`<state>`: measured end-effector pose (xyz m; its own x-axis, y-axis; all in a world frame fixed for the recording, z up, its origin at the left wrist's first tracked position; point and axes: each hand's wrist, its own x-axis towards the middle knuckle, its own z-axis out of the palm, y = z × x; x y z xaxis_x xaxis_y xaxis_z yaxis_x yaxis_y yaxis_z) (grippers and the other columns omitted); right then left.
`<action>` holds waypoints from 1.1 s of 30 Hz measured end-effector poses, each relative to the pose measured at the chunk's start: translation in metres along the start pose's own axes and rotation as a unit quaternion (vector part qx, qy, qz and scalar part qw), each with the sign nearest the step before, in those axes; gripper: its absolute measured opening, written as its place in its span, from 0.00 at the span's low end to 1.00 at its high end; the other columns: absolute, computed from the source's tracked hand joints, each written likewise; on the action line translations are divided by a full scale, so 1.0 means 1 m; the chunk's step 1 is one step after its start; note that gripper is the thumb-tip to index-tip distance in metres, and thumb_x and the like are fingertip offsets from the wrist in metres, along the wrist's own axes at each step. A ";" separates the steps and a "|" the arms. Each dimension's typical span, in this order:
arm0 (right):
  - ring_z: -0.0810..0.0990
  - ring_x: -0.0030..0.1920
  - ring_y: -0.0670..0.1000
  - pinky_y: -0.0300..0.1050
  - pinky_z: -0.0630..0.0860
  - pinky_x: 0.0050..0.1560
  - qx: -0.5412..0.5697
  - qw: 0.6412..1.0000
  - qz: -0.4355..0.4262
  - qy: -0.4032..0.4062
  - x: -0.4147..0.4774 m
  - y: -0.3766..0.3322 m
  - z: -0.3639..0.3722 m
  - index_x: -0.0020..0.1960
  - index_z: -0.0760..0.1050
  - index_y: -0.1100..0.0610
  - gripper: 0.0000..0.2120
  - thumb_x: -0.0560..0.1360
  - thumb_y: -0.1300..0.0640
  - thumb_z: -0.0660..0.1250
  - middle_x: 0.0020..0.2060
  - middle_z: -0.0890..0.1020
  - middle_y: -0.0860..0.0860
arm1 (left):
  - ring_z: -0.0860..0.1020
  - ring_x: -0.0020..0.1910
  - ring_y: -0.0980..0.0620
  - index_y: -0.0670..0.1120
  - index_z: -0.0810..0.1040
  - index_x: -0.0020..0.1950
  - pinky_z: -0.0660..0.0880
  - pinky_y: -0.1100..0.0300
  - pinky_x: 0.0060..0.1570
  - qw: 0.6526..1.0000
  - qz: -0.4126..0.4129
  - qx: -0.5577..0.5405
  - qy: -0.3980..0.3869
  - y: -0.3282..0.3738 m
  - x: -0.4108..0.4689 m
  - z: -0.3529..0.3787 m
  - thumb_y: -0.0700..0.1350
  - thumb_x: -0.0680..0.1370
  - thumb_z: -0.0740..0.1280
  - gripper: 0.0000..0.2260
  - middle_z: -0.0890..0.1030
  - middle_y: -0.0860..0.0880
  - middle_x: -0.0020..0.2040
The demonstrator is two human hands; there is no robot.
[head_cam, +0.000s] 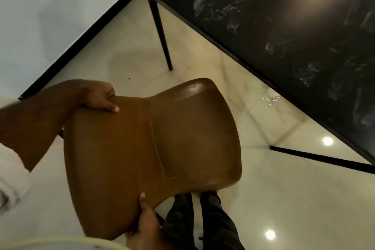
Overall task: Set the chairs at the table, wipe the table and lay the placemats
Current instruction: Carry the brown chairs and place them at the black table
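brown chair stands near-left of the black marble table, not yet tucked in. left hand and right hand clamp the backrest edges. step: chair-setting. next, probably: square it and slide it under.

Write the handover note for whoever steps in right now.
Left hand grips one side of the backrest of the brown chair; right hand grips the other side.
The chair is apart from the black table, not pushed in; its legs are hidden.
Done: nothing the view confirms.
Left: set the chairs, wipe the table, lay the placemats; no cloth or placemats in view.
White scraps lie on the floor beside the table.
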<state>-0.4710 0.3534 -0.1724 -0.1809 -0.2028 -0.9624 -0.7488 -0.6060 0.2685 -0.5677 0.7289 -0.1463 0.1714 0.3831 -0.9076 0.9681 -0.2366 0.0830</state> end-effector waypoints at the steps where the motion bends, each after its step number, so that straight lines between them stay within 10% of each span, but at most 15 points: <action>1: 0.85 0.56 0.66 0.66 0.85 0.51 0.023 0.999 -0.018 0.013 0.000 -0.007 -0.005 0.77 0.74 0.52 0.28 0.80 0.49 0.78 0.57 0.86 0.60 | 0.88 0.49 0.48 0.42 0.84 0.62 0.84 0.45 0.59 1.000 0.000 -0.006 0.006 0.008 -0.001 -0.005 0.58 0.82 0.75 0.20 0.88 0.46 0.53; 6: 0.85 0.60 0.70 0.81 0.78 0.63 0.057 0.994 -0.093 -0.002 0.003 -0.073 -0.041 0.74 0.76 0.47 0.21 0.83 0.46 0.74 0.63 0.86 0.60 | 0.87 0.48 0.45 0.40 0.86 0.58 0.84 0.45 0.59 0.998 -0.019 -0.027 0.045 0.047 -0.008 -0.022 0.56 0.81 0.76 0.19 0.88 0.43 0.51; 11: 0.85 0.60 0.68 0.72 0.78 0.68 0.037 0.991 -0.127 0.007 -0.044 -0.165 -0.095 0.62 0.76 0.51 0.10 0.84 0.52 0.73 0.58 0.86 0.62 | 0.84 0.47 0.45 0.41 0.84 0.54 0.79 0.51 0.49 0.993 -0.052 -0.059 0.086 0.094 -0.014 -0.028 0.58 0.80 0.76 0.19 0.85 0.45 0.49; 19: 0.85 0.54 0.65 0.62 0.81 0.53 -0.093 0.971 -0.214 0.047 -0.090 -0.278 -0.173 0.66 0.77 0.61 0.14 0.85 0.54 0.71 0.58 0.86 0.64 | 0.79 0.49 0.44 0.42 0.80 0.62 0.76 0.48 0.53 0.976 -0.070 -0.166 0.124 0.178 -0.012 -0.006 0.57 0.81 0.76 0.20 0.81 0.43 0.55; 24: 0.81 0.45 0.61 0.61 0.78 0.47 -0.117 0.967 -0.215 0.069 -0.105 -0.305 -0.210 0.51 0.74 0.59 0.08 0.87 0.57 0.69 0.46 0.82 0.60 | 0.82 0.57 0.39 0.40 0.80 0.69 0.81 0.43 0.60 0.974 -0.077 -0.184 0.112 0.211 -0.008 0.007 0.59 0.81 0.75 0.26 0.83 0.39 0.61; 33: 0.83 0.49 0.63 0.64 0.77 0.56 -0.102 0.973 -0.204 0.025 -0.077 -0.295 -0.221 0.66 0.74 0.60 0.14 0.86 0.53 0.71 0.49 0.84 0.60 | 0.83 0.60 0.36 0.39 0.78 0.72 0.80 0.37 0.67 0.968 -0.084 -0.214 0.103 0.218 -0.003 0.029 0.58 0.82 0.74 0.27 0.83 0.37 0.65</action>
<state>-0.0958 0.3778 -0.1678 0.1405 0.0525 -0.9887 -0.6092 -0.7826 -0.1281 -0.3630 0.6503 -0.1377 -0.0047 0.5643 -0.8255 0.9649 0.2194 0.1444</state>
